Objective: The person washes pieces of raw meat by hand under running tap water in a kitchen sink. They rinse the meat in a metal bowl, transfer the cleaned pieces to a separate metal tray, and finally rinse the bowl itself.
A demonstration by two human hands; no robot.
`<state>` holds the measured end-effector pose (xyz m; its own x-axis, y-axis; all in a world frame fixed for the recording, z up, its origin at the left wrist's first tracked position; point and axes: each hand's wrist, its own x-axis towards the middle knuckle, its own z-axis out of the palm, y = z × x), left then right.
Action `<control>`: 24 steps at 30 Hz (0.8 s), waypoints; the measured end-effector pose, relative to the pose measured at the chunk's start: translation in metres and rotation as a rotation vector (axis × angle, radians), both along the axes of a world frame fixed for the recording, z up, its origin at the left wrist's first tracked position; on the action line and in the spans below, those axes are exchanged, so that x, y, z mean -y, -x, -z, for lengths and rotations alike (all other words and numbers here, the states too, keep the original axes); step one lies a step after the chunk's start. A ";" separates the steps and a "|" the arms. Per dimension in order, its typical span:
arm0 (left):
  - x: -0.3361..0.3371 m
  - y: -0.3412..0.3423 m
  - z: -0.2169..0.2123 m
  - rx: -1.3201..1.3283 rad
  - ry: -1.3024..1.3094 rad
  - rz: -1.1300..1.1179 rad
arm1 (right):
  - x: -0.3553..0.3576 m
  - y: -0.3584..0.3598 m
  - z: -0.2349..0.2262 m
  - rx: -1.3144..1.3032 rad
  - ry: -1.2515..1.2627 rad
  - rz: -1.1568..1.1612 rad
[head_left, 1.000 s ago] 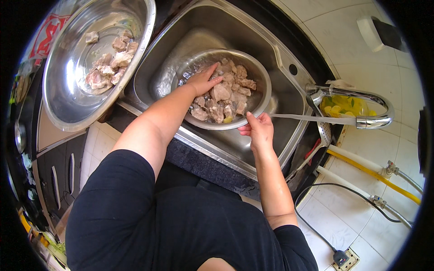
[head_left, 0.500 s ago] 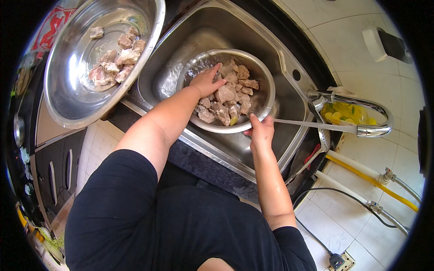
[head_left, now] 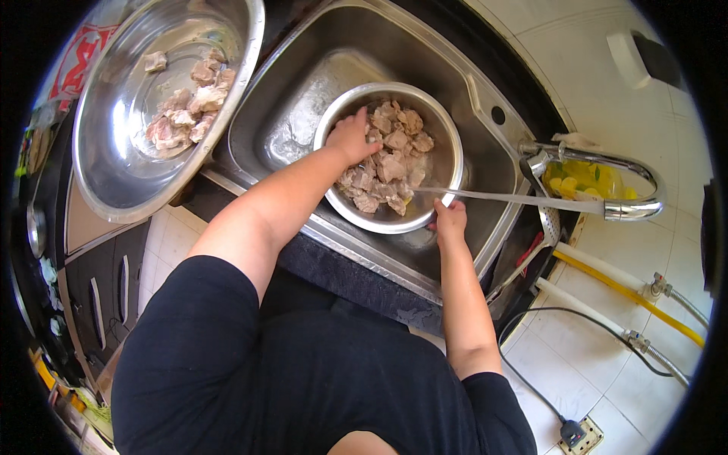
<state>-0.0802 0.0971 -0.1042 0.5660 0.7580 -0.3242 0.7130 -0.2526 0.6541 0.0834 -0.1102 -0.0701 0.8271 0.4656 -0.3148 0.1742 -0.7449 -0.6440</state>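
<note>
A steel bowl (head_left: 379, 225) sits in the sink (head_left: 296, 133), holding several chunks of pale brown meat (head_left: 391, 165). My left hand (head_left: 352, 139) lies at the bowl's far left inside, fingers stretched against the meat, thumb apart. At the near right, my right hand (head_left: 451, 220) grips the bowl's rim; some of its fingers are hidden under the edge. A stream of water (head_left: 516, 199) runs from the curved tap (head_left: 654, 182) across the right rim into the bowl and onto the meat.
Left of the sink stands a larger steel basin (head_left: 106, 171) with several paler meat pieces (head_left: 182, 117). Behind the tap is a yellow bag (head_left: 588, 180). A slotted ladle (head_left: 547, 227) lies at the sink's right edge. Pipes (head_left: 607, 288) and a black cable (head_left: 531, 394) are on the right.
The bowl has gone from tilted leftward to more level and shifted slightly right. Water that fell outside its right rim now lands inside. My right hand has moved slightly right and nearer.
</note>
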 end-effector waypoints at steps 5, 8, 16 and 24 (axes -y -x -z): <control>-0.002 0.003 -0.007 -0.110 0.095 0.171 | -0.032 0.024 -0.026 0.548 -0.028 -0.485; 0.001 -0.007 -0.012 -0.166 0.056 0.237 | -0.053 0.036 0.004 0.366 -0.024 -0.651; 0.017 -0.020 -0.036 0.133 -0.141 -0.128 | -0.075 0.041 0.017 0.048 0.007 -0.482; 0.085 -0.057 -0.047 0.736 0.990 -0.616 | -0.059 0.016 0.003 -1.027 -0.608 0.237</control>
<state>-0.0228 0.0123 -0.0575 0.5008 0.5775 -0.6448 -0.0469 0.7619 0.6460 0.0674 -0.0509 -0.0733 0.4056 0.6364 -0.6561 -0.7218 -0.2174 -0.6571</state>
